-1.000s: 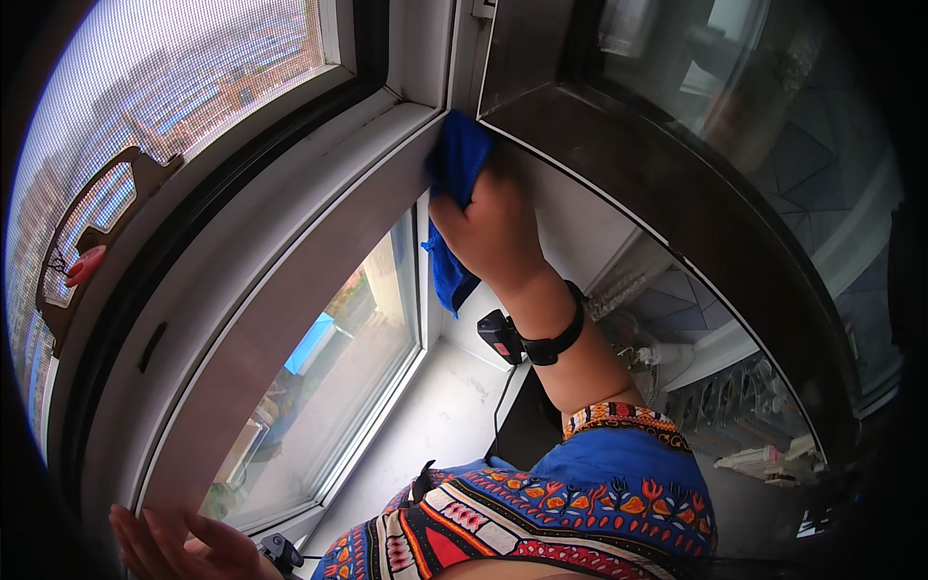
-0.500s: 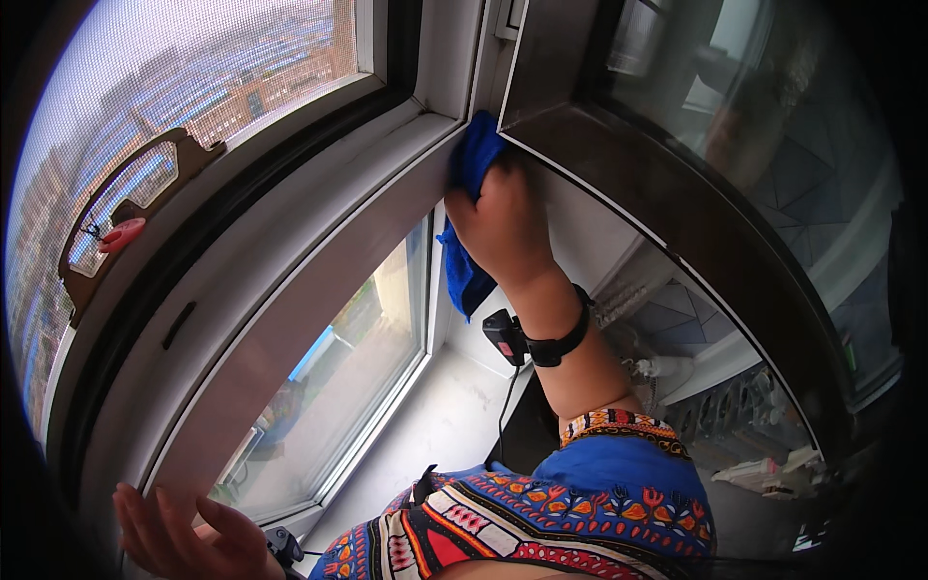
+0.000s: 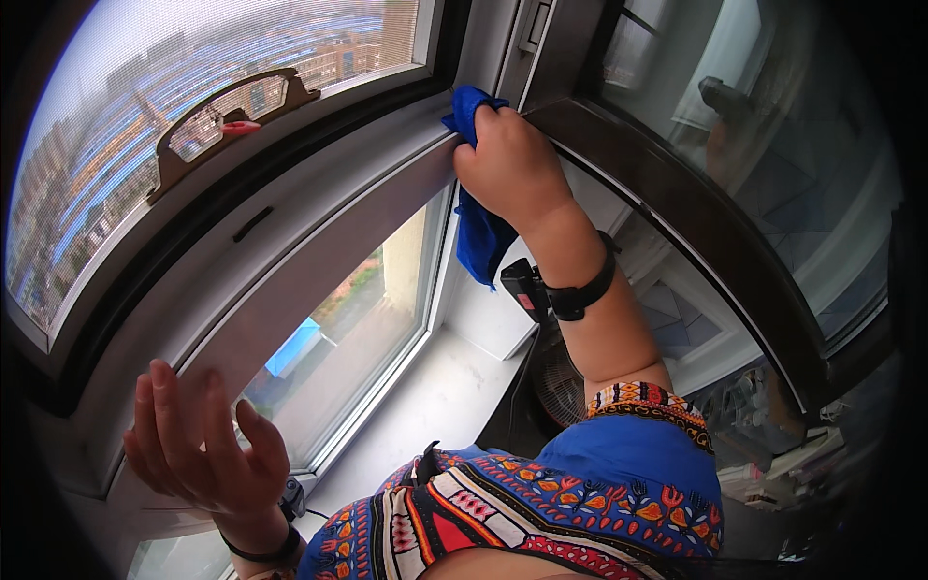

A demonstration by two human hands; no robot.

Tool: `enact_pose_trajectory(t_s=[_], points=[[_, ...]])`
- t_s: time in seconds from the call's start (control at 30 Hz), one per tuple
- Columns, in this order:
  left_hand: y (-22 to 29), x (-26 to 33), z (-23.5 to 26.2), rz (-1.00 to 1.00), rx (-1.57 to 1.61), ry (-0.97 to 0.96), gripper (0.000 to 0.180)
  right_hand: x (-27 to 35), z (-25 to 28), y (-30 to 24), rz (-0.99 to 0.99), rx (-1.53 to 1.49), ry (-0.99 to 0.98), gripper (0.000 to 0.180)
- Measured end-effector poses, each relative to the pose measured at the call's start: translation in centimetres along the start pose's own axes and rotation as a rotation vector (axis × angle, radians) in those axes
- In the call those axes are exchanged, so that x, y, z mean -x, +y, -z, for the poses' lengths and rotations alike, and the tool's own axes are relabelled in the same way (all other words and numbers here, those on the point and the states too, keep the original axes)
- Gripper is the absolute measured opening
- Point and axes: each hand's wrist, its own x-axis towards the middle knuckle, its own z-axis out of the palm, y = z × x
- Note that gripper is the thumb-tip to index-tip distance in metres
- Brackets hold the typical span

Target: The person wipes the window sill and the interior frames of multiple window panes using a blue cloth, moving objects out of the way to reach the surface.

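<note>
Blue cloth point(image 3: 478, 227) bunched under the fingers point(image 3: 488, 126) of the right hand point(image 3: 512, 164), which curl tight over its top end and press it into the corner where the white window frame point(image 3: 290, 261) meets the dark upright post point(image 3: 503, 43). The cloth runs long from top to bottom: one end pokes up past the knuckles toward the corner, the other hangs loose below the palm, pointing down at the sill point(image 3: 435, 396). On the wrist sits a black strap with a small black device point(image 3: 527, 290), and past it a bright patterned sleeve point(image 3: 648, 464).

Over on the left hand point(image 3: 198, 445), the fingers are spread wide, holding nothing, the palm flat against the lower part of the frame, well apart from the cloth. A brown handle point(image 3: 227, 116) lies along the upper pane, city rooftops beyond the glass.
</note>
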Motion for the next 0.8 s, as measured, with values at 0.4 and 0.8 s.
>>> enact_pose_trajectory(t_s=[0.4,0.8], points=[[1.6,-0.4,0.8,0.049,0.26,-0.066,0.023,-1.4,4.6,-1.8,0.523,0.57,-0.129,0.021],[1.6,-0.5,0.8,0.058,0.287,-0.069,0.022,-1.7,5.2,2.0,0.54,0.496,-0.083,0.025]])
